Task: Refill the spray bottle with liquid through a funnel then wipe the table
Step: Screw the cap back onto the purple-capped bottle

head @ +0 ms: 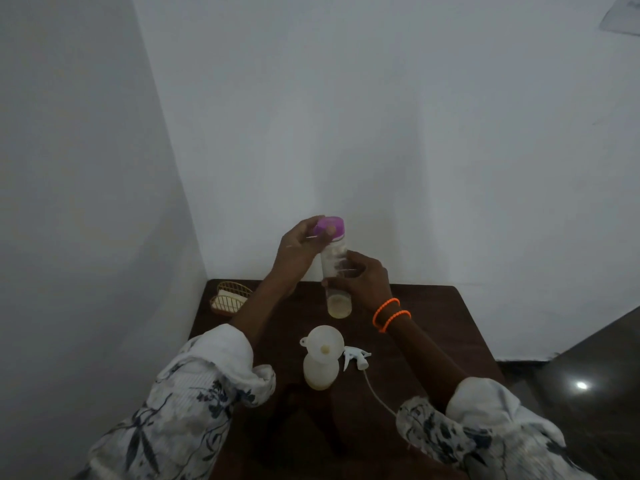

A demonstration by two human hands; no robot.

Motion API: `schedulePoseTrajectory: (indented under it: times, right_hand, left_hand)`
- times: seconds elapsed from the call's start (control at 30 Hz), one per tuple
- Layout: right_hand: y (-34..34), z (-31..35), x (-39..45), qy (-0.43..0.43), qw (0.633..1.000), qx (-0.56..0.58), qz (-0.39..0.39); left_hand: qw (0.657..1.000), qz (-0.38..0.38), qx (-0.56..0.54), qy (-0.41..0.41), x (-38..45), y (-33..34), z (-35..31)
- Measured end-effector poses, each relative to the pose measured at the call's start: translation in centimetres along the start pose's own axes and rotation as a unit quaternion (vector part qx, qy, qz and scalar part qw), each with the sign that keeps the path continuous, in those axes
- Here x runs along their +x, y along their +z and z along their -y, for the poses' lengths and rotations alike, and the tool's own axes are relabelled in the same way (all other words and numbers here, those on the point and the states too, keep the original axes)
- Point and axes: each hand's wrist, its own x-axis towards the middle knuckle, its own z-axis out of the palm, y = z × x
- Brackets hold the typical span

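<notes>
Starting nearest the viewer: two patterned sleeves, rolled back, frame the dark desk (pixel 433 306).

Spray bottle (pixel 320 370): upright at mid-desk, neck open, pale liquid low inside. Funnel (pixel 323 341): white, seated in that neck, mouth upward.

Spray head (pixel 356 356): detached, lying on the desk just right of the bottle, its dip tube trailing toward the near right.

Refill bottle (pixel 334 268): clear, tall, held above the desk beyond the funnel, long axis near vertical, a little yellowish liquid at its base. Purple cap (pixel 330 226): still on top.

Right hand (pixel 363 280): orange bangles at the wrist, fingers wrapped around the bottle's middle, bearing it. Left hand (pixel 298 244): fingers pinching the purple cap from the left side, thumb across its front.

Wire basket (pixel 230 297): far left corner of the desk, holding a pale folded cloth, untouched.

Judgement: the cap is likely being unscrewed, pouring not yet begun. The funnel mouth lies nearer than and below the held bottle, so the right hand, already carrying it, would draw it back and tip it over.
</notes>
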Motion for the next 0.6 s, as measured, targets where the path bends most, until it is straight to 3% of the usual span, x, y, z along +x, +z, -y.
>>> schedulePoseTrajectory:
  times: [0.17, 0.5, 0.6]
  right_hand:
    - [-0.3, -0.3, 0.4, -0.001, 1.0, 0.012, -0.003]
    - [0.3, -0.5, 1.0, -0.001, 1.0, 0.011, -0.002]
    - [0.3, -0.6, 1.0, 0.007, 0.999, 0.036, -0.004]
  left_hand:
    - [0.998, -0.047, -0.048, -0.01, 0.4, -0.2, 0.5]
    - [1.0, 0.019, 0.007, -0.007, 0.3, 0.6, -0.6]
    - [1.0, -0.019, 0.014, -0.001, 0.8, 0.3, 0.1]
